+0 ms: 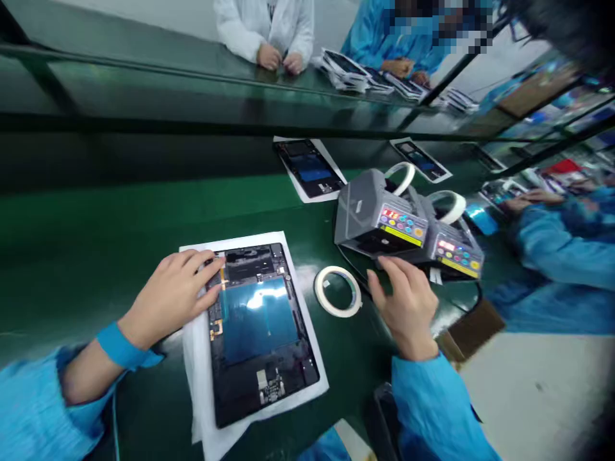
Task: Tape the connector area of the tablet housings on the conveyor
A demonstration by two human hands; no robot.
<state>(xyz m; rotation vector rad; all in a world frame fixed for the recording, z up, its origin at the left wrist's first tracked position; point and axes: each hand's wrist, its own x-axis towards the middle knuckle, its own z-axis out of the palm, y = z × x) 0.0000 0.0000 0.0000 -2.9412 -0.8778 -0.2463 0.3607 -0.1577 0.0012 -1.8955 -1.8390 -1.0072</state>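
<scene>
Hands nearest the lens, neither grasping: left hand (168, 298) open, fingers laid on the upper-left edge of an opened tablet (259, 326); right hand (406, 307) loosely curled at the front of a grey tape dispenser (369, 214) (contact cannot be confirmed). Tablet sits on a white sheet (196, 384) on the green table (96, 237). Roll of white tape (319, 285) lies between tablet and right hand; second dispenser (456, 251) stands adjacent.
</scene>
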